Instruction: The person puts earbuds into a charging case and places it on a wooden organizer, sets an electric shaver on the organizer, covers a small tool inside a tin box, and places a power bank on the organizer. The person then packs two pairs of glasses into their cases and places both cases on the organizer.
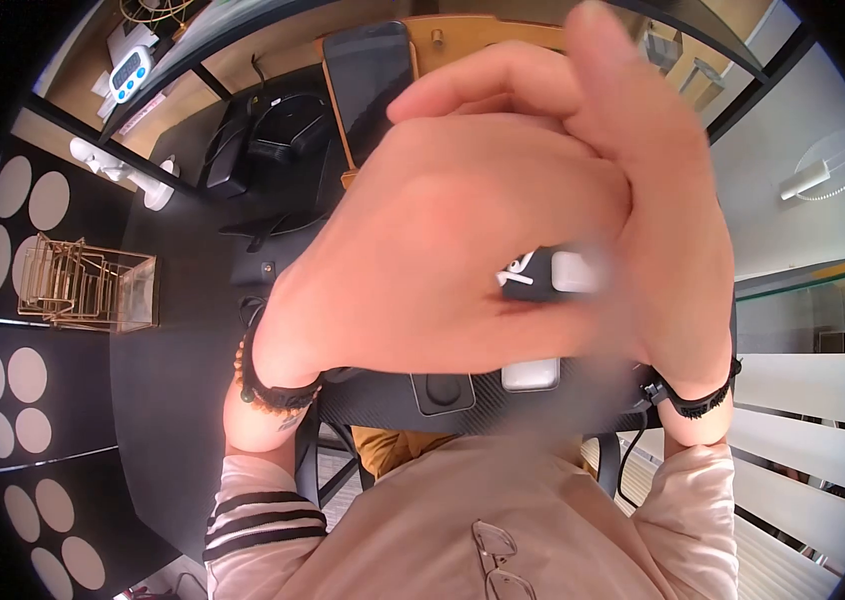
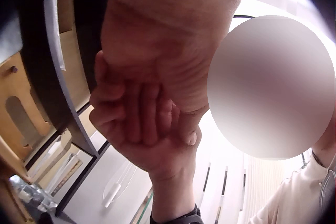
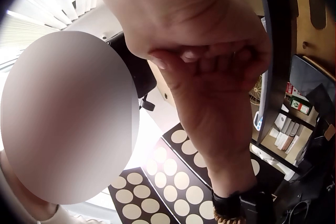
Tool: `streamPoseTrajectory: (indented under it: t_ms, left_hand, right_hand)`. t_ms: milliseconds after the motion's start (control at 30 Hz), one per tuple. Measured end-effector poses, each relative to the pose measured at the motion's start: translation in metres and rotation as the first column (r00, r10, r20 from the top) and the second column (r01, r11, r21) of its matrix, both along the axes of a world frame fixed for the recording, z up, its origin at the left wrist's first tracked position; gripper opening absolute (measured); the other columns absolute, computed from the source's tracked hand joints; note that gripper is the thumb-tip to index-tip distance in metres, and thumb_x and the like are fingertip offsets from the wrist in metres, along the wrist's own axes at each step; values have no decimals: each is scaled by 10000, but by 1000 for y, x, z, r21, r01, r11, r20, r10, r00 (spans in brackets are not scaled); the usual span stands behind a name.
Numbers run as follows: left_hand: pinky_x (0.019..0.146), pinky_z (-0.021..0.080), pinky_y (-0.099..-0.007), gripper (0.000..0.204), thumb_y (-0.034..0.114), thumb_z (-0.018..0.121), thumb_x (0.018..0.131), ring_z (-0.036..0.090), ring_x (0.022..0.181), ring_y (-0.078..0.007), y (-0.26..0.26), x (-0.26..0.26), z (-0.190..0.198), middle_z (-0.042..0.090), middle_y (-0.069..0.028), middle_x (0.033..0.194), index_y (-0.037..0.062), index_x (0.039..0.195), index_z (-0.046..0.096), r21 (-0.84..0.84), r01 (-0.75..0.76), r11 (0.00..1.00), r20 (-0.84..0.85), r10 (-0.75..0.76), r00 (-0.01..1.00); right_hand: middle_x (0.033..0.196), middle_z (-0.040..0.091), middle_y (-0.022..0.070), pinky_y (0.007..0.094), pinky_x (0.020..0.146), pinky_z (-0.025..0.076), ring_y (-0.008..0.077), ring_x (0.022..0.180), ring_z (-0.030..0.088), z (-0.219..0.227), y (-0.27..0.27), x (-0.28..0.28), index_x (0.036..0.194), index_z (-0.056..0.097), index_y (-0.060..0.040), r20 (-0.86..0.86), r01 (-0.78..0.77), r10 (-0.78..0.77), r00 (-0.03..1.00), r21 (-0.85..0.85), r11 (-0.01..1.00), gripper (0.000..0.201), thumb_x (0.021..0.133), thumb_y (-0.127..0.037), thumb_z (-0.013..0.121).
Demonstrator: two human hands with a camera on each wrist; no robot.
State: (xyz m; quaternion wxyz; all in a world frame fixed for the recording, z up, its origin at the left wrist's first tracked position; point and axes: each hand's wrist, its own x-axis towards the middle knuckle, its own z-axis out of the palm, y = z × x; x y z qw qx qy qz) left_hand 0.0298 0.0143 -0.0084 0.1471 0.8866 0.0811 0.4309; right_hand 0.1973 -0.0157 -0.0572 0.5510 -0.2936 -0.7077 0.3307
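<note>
Above the desk point(image 1: 173, 340), hands point(image 1: 433, 230) together

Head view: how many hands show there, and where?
2: the left hand, in the middle, and the right hand, overlapping it toward the picture's right. The overlap hides parts of them.

The black worktop point(image 1: 168, 400) runs beneath shelving with a dark frame point(image 1: 758, 92) that spans above its far edge, with a tan wooden board point(image 1: 483, 30) standing there. Beyond the left edge are black panels point(image 1: 73, 390) bearing rows of pale discs point(image 1: 28, 375). Past the right edge are a plain pale wall point(image 1: 783, 120) and broad white slats point(image 1: 813, 380). In the right wrist view, bright light comes through fanned blinds point(image 3: 37, 8).
</note>
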Motion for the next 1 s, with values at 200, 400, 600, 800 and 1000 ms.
streamPoseTrajectory:
  t_ms: [200, 400, 600, 800, 1000]
  left_hand:
    - [864, 491, -365, 332, 119, 868, 610, 716, 878, -253, 9, 3, -5, 746, -76, 903, 28, 909, 753, 18, 68, 998, 30, -69, 997]
    - [1027, 437, -379, 423, 179, 927, 526, 726, 958, -254, -20, -7, 18, 769, -73, 929, 42, 894, 769, -71, -19, 997, -86, 13, 996]
    - [1034, 440, -373, 428, 172, 912, 495, 720, 1006, -248, -36, -8, 20, 771, -75, 954, 45, 876, 765, -129, -100, 987, -87, 90, 992]
    - [1051, 440, -365, 435, 155, 886, 462, 708, 1064, -232, -41, -3, 14, 772, -74, 989, 45, 863, 758, -184, -140, 973, -32, 136, 990]
    - [1070, 434, -362, 470, 158, 859, 463, 698, 1091, -226, -37, -7, -5, 769, -81, 1011, 23, 902, 756, -159, -220, 963, 11, 224, 974]
  right_hand:
    - [1074, 718, 166, 309, 903, 514, 214, 985, 691, -7, -2, 8, 1152, 672, 50, -11, 19, -19, 1000, -19, 1000, 495, 1067, -390, 462]
    - [1078, 717, 167, 309, 906, 512, 213, 988, 689, -13, -8, 20, 1156, 669, 52, -18, 49, -50, 999, -34, 998, 501, 1067, -394, 460]
    - [1082, 715, 167, 308, 909, 510, 211, 991, 687, -16, -15, 34, 1160, 665, 54, -11, 73, -74, 997, -45, 996, 506, 1068, -398, 458]
    - [1086, 714, 168, 307, 913, 507, 210, 994, 685, -18, -21, 44, 1164, 662, 56, -9, 85, -86, 996, -52, 995, 511, 1068, -402, 455]
    - [1090, 713, 168, 306, 916, 505, 208, 997, 683, -23, -23, 44, 1167, 658, 58, -34, 74, -76, 997, -57, 996, 517, 1068, -406, 453]
